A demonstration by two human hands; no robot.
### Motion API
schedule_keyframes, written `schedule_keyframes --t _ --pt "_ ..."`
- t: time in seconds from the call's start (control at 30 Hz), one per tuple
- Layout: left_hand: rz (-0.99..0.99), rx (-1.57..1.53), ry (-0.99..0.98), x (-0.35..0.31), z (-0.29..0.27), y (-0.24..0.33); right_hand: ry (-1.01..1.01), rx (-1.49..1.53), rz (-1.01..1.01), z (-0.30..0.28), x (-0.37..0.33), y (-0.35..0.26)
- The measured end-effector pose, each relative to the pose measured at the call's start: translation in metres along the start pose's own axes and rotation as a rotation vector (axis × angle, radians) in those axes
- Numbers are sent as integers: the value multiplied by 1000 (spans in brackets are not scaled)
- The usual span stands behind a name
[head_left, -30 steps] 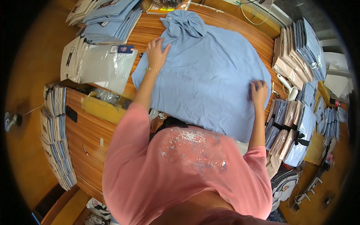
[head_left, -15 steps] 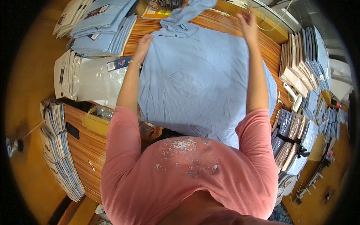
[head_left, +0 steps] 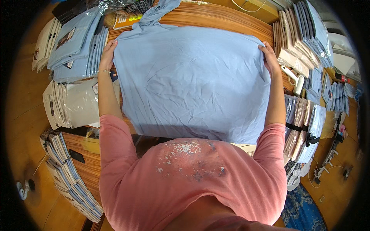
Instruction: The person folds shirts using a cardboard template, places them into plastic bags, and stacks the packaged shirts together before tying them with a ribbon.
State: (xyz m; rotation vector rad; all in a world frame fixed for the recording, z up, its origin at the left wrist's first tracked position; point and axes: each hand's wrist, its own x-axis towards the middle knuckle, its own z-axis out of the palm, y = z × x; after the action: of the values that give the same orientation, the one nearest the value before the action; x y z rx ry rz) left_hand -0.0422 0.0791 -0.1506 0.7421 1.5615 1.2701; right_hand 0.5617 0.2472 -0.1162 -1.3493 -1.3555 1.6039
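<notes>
A light blue cloth (head_left: 196, 81) lies spread across the striped wooden table (head_left: 223, 19), creased over its middle. Its near edge hangs over the table's front, close to my body. My left hand (head_left: 108, 54) grips the far left corner between thumb and fingers. At the far right corner, my right hand (head_left: 269, 57) has its thumb and fingers closed on the cloth's edge. Beyond the left corner, a bunched, twisted length of the same blue fabric (head_left: 154, 14) trails away over the table.
Packed blue fabric (head_left: 75, 38) is stacked at the far left, above clear-wrapped white packs (head_left: 79, 102). On the right stand folded beige packs (head_left: 293, 38), a white handheld tool (head_left: 296, 81) and a ribbon-tied bundle (head_left: 302, 129). A dark phone (head_left: 76, 155) lies at left.
My right hand has come down from above the table and taken hold of the far right corner. The cloth is now spread wider and flatter. The whole view has shifted.
</notes>
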Motion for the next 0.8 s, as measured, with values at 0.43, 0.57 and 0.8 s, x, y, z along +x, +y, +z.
schedule_keyframes --t 0.43,0.57,0.8 --pt "-94 419 -74 2 7 6 571 -1314 -616 8 -8 12" --pt "218 793 165 12 -16 -11 544 -1495 -555 10 5 54" --pt "618 1051 341 -89 77 -31 516 -1366 -510 34 -47 50"
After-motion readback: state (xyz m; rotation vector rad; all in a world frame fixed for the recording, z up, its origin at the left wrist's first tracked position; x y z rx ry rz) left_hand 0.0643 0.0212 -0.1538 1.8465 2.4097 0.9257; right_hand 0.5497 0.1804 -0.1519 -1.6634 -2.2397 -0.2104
